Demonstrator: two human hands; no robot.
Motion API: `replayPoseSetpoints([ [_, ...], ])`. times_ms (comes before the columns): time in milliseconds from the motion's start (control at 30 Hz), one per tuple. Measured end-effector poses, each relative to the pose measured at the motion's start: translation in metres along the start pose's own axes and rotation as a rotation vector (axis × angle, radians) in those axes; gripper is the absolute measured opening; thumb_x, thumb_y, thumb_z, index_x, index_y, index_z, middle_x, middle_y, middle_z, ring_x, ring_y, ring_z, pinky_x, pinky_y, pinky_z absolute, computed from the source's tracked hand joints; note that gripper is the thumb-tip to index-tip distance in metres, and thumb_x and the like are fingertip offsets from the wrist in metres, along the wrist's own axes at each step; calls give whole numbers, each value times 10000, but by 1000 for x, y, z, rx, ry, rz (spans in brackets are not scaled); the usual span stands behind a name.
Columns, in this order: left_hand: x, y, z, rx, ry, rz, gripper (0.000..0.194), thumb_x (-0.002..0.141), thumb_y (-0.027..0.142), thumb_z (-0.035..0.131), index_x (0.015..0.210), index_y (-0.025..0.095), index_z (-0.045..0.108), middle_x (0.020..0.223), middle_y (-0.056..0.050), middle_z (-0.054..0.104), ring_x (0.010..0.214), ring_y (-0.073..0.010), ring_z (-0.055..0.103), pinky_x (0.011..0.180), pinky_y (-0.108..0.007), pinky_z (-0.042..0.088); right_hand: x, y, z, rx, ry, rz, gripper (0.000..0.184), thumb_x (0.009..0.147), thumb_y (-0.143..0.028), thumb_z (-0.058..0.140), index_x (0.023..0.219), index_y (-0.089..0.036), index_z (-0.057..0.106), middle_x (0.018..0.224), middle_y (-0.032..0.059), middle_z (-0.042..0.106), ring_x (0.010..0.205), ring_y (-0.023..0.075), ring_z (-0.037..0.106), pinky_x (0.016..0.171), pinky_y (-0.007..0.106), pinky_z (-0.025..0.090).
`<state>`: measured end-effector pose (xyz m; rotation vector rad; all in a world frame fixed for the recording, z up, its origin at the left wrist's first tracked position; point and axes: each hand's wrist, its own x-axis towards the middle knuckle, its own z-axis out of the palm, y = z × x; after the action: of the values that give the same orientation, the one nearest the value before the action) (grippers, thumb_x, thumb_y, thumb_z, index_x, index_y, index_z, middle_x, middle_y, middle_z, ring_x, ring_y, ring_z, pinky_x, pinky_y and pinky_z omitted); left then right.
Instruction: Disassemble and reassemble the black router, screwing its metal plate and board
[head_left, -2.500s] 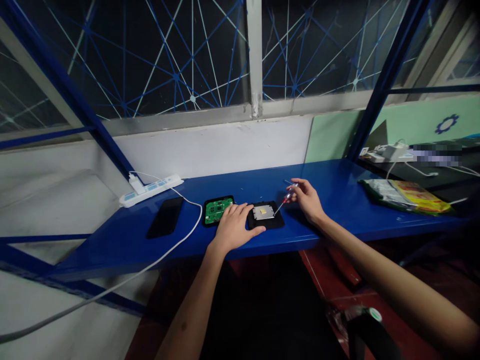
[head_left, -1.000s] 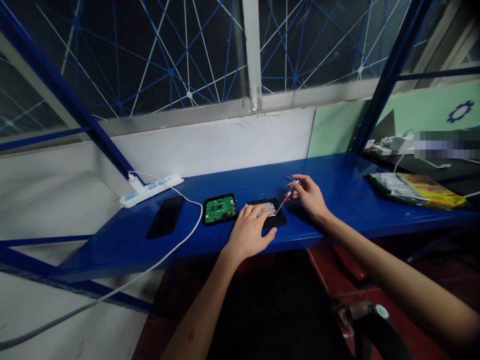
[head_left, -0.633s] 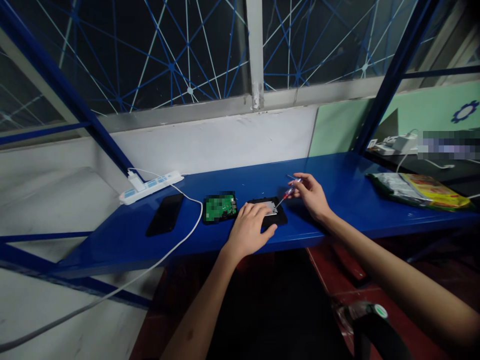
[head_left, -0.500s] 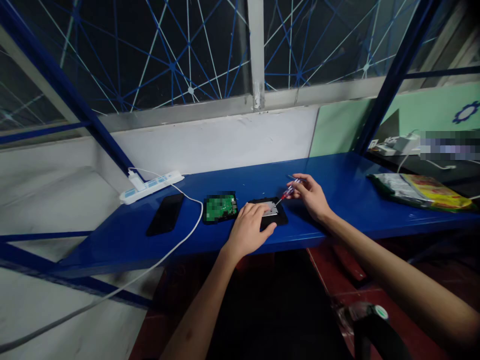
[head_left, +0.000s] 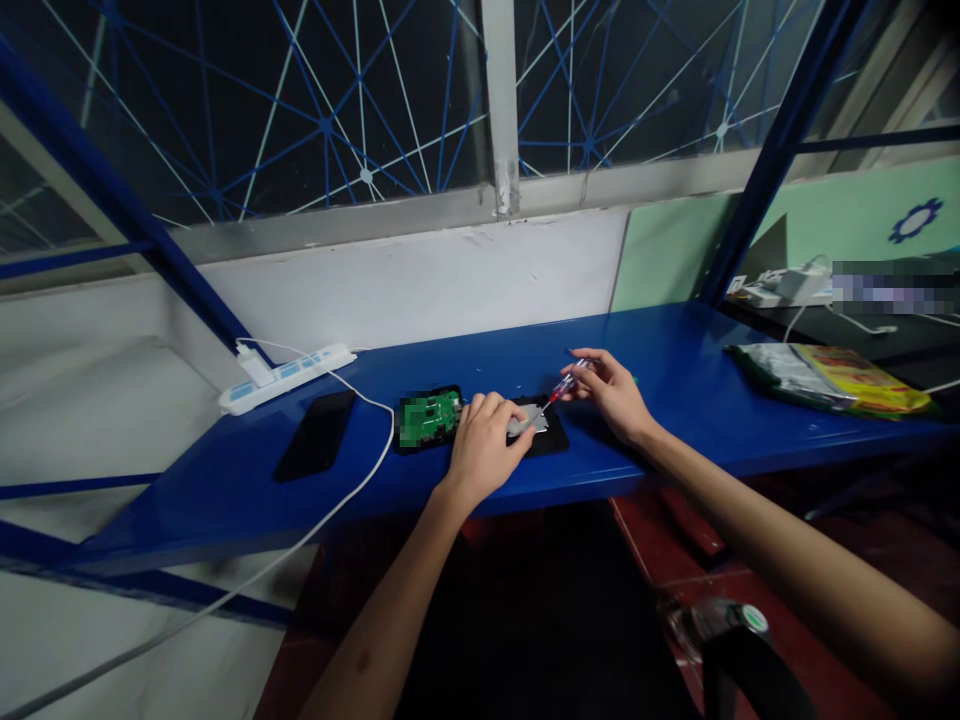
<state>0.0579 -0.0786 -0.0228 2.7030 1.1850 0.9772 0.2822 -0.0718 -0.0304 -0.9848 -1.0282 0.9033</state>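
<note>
My right hand (head_left: 611,390) is closed around a screwdriver (head_left: 568,382) with a clear handle and a red collar. Its shaft slants down to the left, and the tip meets the right part of a silver metal plate (head_left: 538,420). That plate sits on a black plastic cover (head_left: 555,440) near the table's front edge. From the left, my left hand (head_left: 484,445) reaches over the cover, its bent fingers and thumb closed at the plate's left side, hiding that part. Left of this hand lies a black casing with a green circuit board (head_left: 431,418) inside.
A black phone (head_left: 315,436) lies at the left of the blue table (head_left: 480,365). Behind it is a white power strip (head_left: 289,378) with a plug, and a white cable (head_left: 360,480) runs off toward the lower left. A yellow and green bag (head_left: 832,378) lies on the right.
My left hand first moved right onto the plate with spread fingers; now its thumb has drawn in toward the bent fingers. My right hand keeps the screwdriver at the plate. The view shifted slightly.
</note>
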Motion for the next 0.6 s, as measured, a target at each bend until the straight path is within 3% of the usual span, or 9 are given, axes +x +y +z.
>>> replayPoseSetpoints([
  [333,1,-8,5,-73,6,12,99,888,148,726,895,244,701,891,-5,666,913,-246,555,807,-375,406,-1,-1,0,21,-22,-16,422,762,-452,793,1082,-235,626,925,22,726,708,167,715,712,377,640],
  [600,0,-12,2,-217,66,-26,117,911,133,714,891,248,712,869,16,731,871,-209,608,789,-328,464,-1,-4,0,21,28,-27,413,743,-444,809,1045,-221,636,898,22,729,659,158,711,675,354,633],
])
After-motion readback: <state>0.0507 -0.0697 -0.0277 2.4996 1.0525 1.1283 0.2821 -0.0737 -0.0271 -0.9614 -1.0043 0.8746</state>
